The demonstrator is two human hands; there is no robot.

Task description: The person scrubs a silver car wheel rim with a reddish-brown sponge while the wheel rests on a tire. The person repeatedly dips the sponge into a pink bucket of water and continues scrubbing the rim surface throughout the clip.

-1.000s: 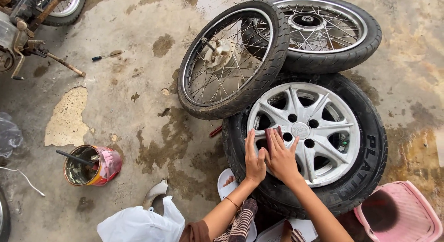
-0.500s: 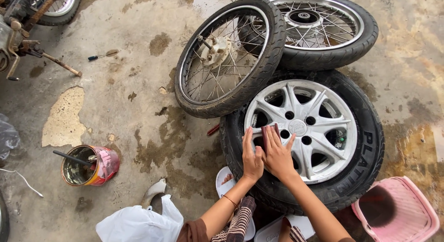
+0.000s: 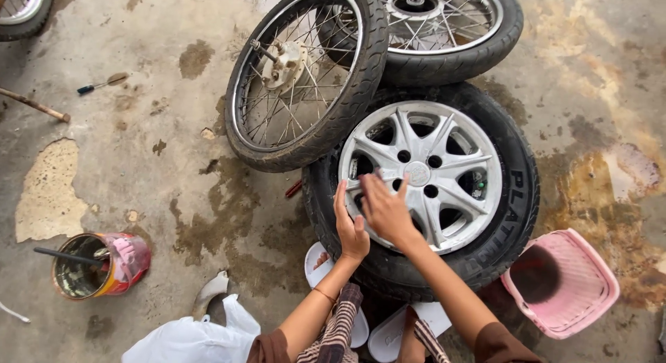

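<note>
A black car tyre with a silver star-spoked rim lies flat on the concrete in front of me. My left hand stands on edge against the rim's near side, fingers straight. My right hand lies over the rim beside it, fingers spread and blurred; nothing shows in either hand. A spoked motorcycle wheel leans on the car tyre's far left edge. A second spoked wheel lies behind it.
A red tin can with a stick in it stands at the left. A pink plastic basket sits right of the tyre, a white bag near my knees. A screwdriver and a wooden stick lie far left.
The view has shifted closer to the tyre. A small dark piece held between my hands at the rim is out of sight now. My right hand has spread and moved across the rim.
</note>
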